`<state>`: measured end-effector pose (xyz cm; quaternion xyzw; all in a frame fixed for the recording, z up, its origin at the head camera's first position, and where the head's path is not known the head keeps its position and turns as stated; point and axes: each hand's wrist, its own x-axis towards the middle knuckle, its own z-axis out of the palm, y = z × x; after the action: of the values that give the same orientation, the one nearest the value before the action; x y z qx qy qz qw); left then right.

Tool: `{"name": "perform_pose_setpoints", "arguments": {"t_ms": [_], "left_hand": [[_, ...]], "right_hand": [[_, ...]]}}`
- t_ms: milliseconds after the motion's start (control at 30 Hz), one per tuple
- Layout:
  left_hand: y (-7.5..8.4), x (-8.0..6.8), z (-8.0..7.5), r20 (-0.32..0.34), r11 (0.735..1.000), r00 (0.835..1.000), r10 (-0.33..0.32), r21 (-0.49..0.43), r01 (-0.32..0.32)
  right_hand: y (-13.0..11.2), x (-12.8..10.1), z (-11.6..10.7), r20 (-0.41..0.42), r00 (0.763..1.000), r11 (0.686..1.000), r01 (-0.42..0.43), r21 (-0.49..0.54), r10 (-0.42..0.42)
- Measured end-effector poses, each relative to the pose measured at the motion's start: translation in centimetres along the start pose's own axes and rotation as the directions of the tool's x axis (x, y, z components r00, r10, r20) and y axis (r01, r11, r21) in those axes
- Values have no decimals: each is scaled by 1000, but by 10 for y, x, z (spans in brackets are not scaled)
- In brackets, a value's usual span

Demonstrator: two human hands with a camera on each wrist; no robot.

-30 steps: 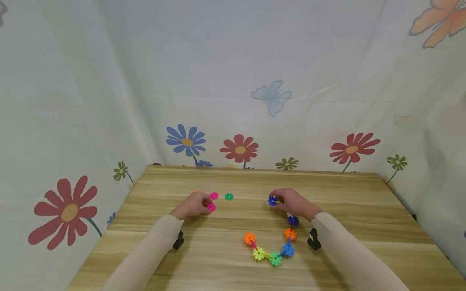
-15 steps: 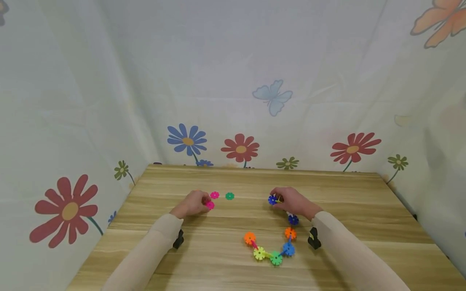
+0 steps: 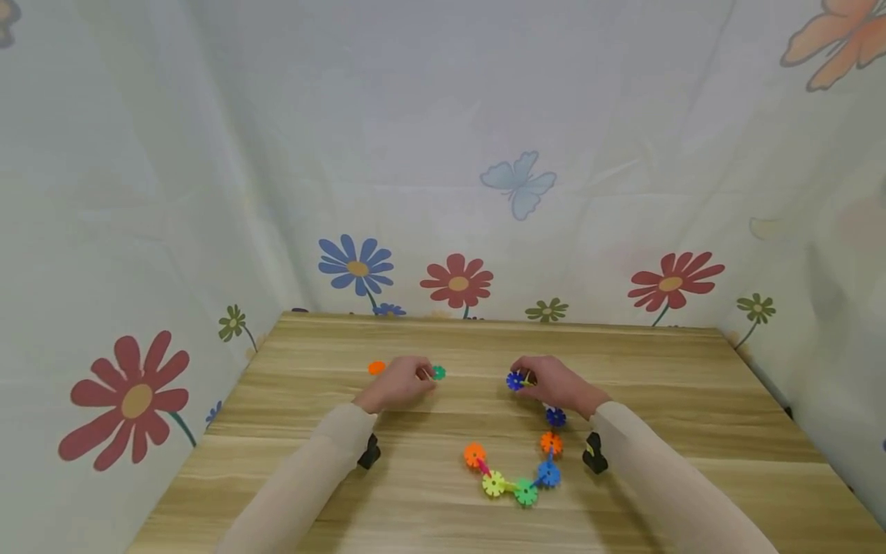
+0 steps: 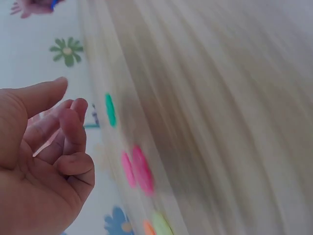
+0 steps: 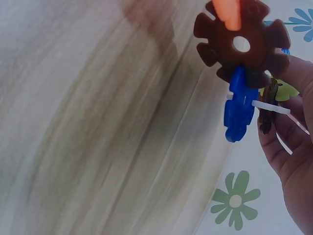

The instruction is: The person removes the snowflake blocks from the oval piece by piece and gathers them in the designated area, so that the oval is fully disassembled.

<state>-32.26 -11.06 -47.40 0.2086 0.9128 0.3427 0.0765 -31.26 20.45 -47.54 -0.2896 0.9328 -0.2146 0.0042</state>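
My right hand [image 3: 554, 383] pinches a blue snowflake disc [image 3: 515, 380] at the end of a chain of coloured discs [image 3: 525, 492] that curves over the wooden table [image 3: 657, 369]. In the right wrist view the fingers [image 5: 293, 161] hold a blue disc [image 5: 237, 110] below a dark disc [image 5: 242, 44]. My left hand [image 3: 404, 382] hovers with its fingertips beside a loose green disc [image 3: 439, 372]. In the left wrist view the left hand [image 4: 44, 161] has loosely curled fingers and holds nothing. The green disc [image 4: 110, 109] and two pink discs [image 4: 142, 169] lie on the table by it.
A loose orange disc [image 3: 377, 368] lies left of the left hand. Flowered curtain walls [image 3: 457, 281] close in the table at the back and both sides. The table's left edge [image 3: 235, 392] runs close to the left hand.
My left hand has moved right, away from the pink disc at its fingertips and up to the green disc. That uncovered the orange disc. The right hand has stayed put.
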Motion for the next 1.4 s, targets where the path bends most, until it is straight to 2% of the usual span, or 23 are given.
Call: {"name": "perform_pose_setpoints", "arguments": {"t_ms": [167, 367, 500, 633, 833, 1033, 1233, 1400], "left_hand": [[24, 11, 14, 0, 995, 1000, 10, -99, -10], [46, 22, 32, 39, 976, 998, -45, -212, 52], [55, 27, 43, 71, 960, 997, -38, -275, 56], [60, 30, 51, 98, 941, 995, -30, -333, 61], [66, 34, 60, 122, 929, 992, -34, -362, 76], [72, 37, 67, 146, 904, 989, -24, -419, 83], [75, 40, 72, 154, 884, 987, -54, -453, 119], [75, 42, 76, 133, 875, 987, -93, -463, 144]], "right_hand": [[0, 1, 0, -2, 1000, 1000, 0, 11, 0], [1, 3, 2, 0, 1000, 1000, -7, 6, 7], [1, 4, 3, 5, 1000, 1000, -16, 1, 16], [0, 5, 3, 4, 1000, 1000, -10, -1, 10], [-1, 5, 3, -7, 1000, 1000, 4, 2, -4], [-2, 4, 4, -16, 999, 999, 49, -7, -49], [-5, 5, 5, -14, 997, 997, 73, -18, -73], [-6, 6, 4, -8, 997, 997, 71, -24, -71]]}}
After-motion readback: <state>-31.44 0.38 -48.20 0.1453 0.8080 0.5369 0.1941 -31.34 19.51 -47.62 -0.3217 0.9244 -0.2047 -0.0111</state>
